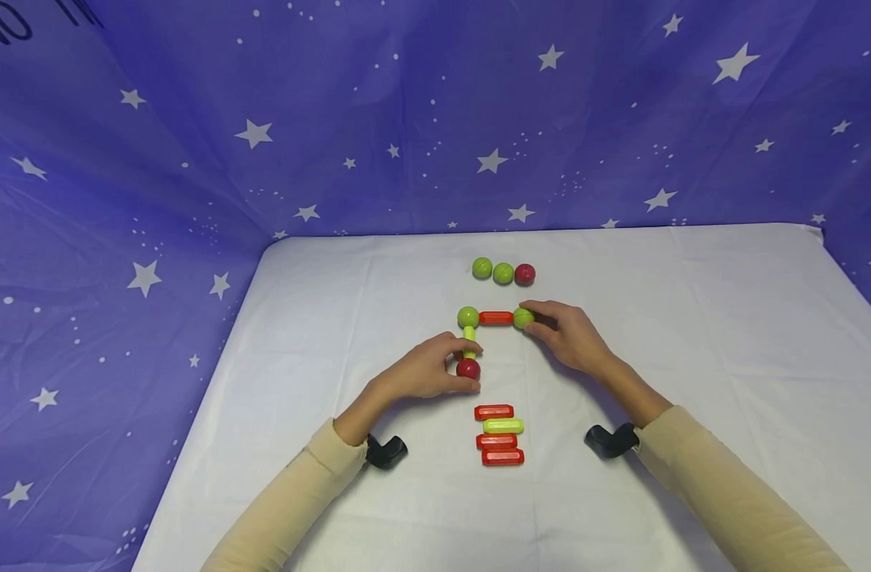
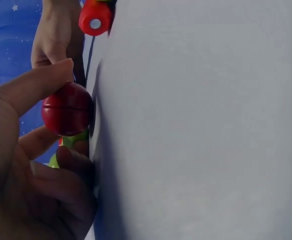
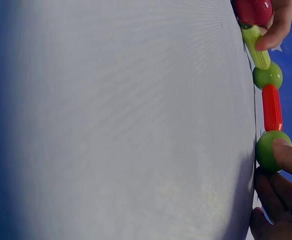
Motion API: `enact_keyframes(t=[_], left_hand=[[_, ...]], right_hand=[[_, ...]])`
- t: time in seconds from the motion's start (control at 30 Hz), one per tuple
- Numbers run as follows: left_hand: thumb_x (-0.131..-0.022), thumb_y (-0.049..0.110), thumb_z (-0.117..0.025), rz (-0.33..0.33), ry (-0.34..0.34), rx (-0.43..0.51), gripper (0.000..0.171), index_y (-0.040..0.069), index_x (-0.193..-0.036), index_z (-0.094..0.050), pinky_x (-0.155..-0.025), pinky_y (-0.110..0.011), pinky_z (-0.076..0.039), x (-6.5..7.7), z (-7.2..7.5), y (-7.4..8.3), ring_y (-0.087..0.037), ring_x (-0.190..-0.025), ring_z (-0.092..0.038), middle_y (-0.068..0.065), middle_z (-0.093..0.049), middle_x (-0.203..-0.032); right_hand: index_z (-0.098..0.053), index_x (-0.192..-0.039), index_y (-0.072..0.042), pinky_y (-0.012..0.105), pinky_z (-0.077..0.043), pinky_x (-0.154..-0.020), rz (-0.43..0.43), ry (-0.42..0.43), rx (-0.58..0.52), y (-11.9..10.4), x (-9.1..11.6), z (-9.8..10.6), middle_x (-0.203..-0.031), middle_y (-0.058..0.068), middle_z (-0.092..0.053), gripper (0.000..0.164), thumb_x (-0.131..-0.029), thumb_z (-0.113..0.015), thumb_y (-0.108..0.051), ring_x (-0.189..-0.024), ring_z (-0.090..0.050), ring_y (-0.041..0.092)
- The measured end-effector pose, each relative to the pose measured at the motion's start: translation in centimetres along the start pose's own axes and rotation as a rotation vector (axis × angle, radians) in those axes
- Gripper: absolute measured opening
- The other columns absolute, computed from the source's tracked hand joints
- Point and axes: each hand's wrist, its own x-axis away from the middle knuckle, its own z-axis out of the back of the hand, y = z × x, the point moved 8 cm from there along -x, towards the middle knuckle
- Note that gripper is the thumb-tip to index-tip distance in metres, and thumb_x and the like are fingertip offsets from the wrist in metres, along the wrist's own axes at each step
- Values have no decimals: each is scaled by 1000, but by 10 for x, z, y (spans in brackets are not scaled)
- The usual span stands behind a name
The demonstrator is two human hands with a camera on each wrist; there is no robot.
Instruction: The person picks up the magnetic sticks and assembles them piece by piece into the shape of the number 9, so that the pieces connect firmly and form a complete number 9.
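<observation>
An L-shaped chain of balls and rods lies on the white cloth. Its corner is a green ball (image 1: 467,317), from which a red rod (image 1: 496,318) runs right to a second green ball (image 1: 523,318). From that corner a yellow-green rod (image 1: 469,332) comes toward me and ends at a dark red ball (image 2: 67,112). My left hand (image 1: 428,367) grips this red ball, thumb on the near side, with fingers reaching over the yellow-green rod. Thumb and fingers of my right hand (image 1: 574,340) pinch the green ball at the chain's right end.
Behind the chain sit two loose green balls (image 1: 503,273) and a red ball (image 1: 524,275) in a row. Nearer me, red rods (image 1: 503,457) and one yellow-green rod (image 1: 503,427) are stacked in a column. A starry blue curtain (image 1: 407,119) backs the table (image 1: 729,334).
</observation>
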Motion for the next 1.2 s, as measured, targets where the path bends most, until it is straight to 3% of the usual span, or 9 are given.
enact_keyframes(t=[0.3, 0.67, 0.93, 1.2], left_hand=[[-82, 32, -81, 13, 0, -2, 49, 18, -125, -62, -82, -30, -46, 0, 0, 1, -14, -95, -53, 2, -55, -106], [-81, 27, -83, -18, 46, 103, 47, 15, -120, -59, -79, -30, -46, 1, 3, -3, -16, -92, -51, 2, -55, -101], [-81, 27, -83, -27, 60, 120, 46, 15, -120, -60, -77, -30, -45, 0, 4, -3, -16, -90, -51, 2, -56, -100], [-82, 25, -82, -42, 66, 155, 48, 14, -124, -60, -69, -29, -44, 4, 2, -5, -16, -77, -51, 1, -57, -96]], right_hand=[[-61, -132, -2, 51, -40, -104, 2, 1, -1, 1, -1, 0, -129, 18, -62, 39, -94, -67, -9, -124, -54, 37], [-61, -132, -2, 51, -41, -104, 3, -1, -11, -1, -2, 0, -129, 18, -62, 39, -94, -68, -9, -123, -55, 35], [-61, -132, -2, 51, -41, -104, 2, -1, -14, 0, -1, 1, -129, 18, -62, 39, -94, -68, -8, -123, -54, 36], [-61, -132, -2, 51, -40, -104, -1, -2, -14, 1, -1, 0, -130, 18, -61, 40, -93, -68, -8, -124, -54, 36]])
